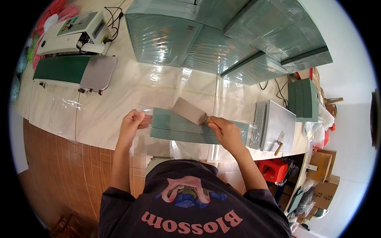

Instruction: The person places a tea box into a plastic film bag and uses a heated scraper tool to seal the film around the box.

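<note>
A long, flat green box [166, 125] lies across the table in front of me, covered in clear plastic film. My left hand [134, 120] is at its left end, with the loose clear film [146, 112] pinched between thumb and fingers. My right hand [225, 131] grips the handle of a flat, grey-brown, cloth-covered block tool [189, 110]. That block rests on or just over the top of the box; contact cannot be made out. The right part of the box is partly hidden by my right hand and forearm.
A band sealing machine [76, 38] stands at the left. Film-wrapped green boxes [160, 38] are stacked at the back. On the right, a metal hot plate [278, 125] carries a small wooden-handled trowel [279, 142], near more green boxes [302, 99]. A red plastic stool [272, 170] is below.
</note>
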A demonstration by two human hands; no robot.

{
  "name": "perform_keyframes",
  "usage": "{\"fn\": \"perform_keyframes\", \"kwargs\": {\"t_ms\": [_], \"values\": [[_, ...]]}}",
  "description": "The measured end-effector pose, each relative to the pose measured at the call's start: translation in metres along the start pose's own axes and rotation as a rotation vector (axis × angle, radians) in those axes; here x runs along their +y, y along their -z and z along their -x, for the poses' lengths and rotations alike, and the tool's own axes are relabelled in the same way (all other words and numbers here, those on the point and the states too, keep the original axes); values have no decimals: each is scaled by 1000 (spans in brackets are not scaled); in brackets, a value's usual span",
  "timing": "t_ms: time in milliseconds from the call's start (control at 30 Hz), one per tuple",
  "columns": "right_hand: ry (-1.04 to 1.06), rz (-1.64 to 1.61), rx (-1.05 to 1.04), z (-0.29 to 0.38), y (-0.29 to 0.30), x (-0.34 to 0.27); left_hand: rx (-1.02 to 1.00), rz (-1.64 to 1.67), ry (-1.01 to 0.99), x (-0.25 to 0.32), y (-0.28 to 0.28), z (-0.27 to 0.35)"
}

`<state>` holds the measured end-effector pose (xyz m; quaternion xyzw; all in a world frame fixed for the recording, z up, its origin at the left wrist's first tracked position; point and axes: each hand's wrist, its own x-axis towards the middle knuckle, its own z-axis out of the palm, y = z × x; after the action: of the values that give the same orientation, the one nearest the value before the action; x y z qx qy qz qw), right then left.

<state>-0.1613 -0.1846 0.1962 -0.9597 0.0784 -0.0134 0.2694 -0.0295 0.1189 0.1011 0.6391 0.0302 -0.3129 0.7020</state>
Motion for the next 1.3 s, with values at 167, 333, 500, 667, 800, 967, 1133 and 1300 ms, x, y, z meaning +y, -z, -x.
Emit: {"fn": "perform_keyframes", "kwargs": {"t_ms": [167, 333, 500, 667, 800, 967, 1133, 1300], "values": [[-125, 153, 183, 39, 1, 25, 10, -32, 14, 0, 0, 2], [-244, 77, 196, 87, -28, -10, 30, -41, 5, -2, -1, 1], [-95, 22, 105, 92, -46, -51, 59, -86, -12, -4, 2, 1], [-244, 92, 239, 105, -29, -22, 68, -93, -22, -1, -3, 0], [-449, 110, 308, 128, -14, 3, 79, -88, -11, -3, -1, 0], [-558, 207, 431, 145, -7, 29, 57, -66, -27, -10, 7, -3], [-610, 288, 450, 156, -4, 44, 62, -58, -26, -7, 5, -2], [-686, 226, 471, 161, 3, 46, 84, -61, -21, -7, 4, -2]]}}
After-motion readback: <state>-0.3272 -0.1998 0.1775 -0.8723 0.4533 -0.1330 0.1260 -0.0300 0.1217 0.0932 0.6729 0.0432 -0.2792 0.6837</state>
